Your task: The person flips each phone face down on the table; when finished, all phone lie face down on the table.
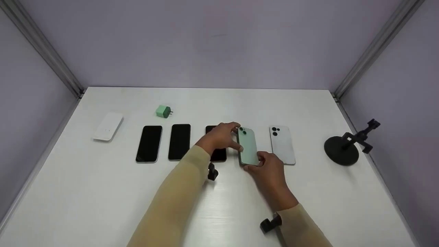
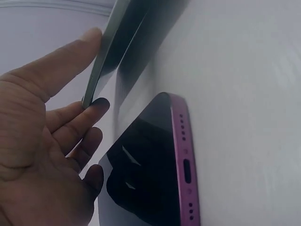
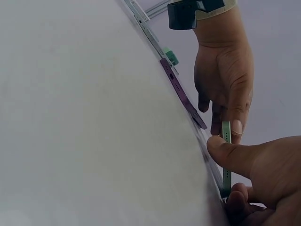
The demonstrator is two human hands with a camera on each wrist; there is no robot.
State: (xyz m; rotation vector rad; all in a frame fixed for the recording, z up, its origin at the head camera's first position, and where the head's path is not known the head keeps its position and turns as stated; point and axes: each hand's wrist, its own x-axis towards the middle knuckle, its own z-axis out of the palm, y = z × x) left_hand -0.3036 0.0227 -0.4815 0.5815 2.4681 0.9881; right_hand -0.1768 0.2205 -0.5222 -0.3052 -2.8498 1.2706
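Observation:
A pale green smartphone (image 1: pixel 248 145) is held by both hands, its back and two camera lenses facing up. In the left wrist view its left edge is raised off the table. My left hand (image 1: pixel 220 137) pinches that left edge between thumb and fingers. At the lower right corner my right hand (image 1: pixel 270 173) grips the phone, thumb on the bottom edge. Beneath the left hand lies a pink-edged phone (image 2: pixel 146 165), screen up, partly hidden in the head view. A white phone (image 1: pixel 283 145) rests back up, just right of the green one.
Two dark-screened phones (image 1: pixel 149 144) lie side by side to the left. Behind them sits a green plug adapter (image 1: pixel 164 111). A white slab-like device (image 1: pixel 108 127) is at the far left of the white table (image 1: pixel 85 192). A black stand (image 1: pixel 341 151) is at the right.

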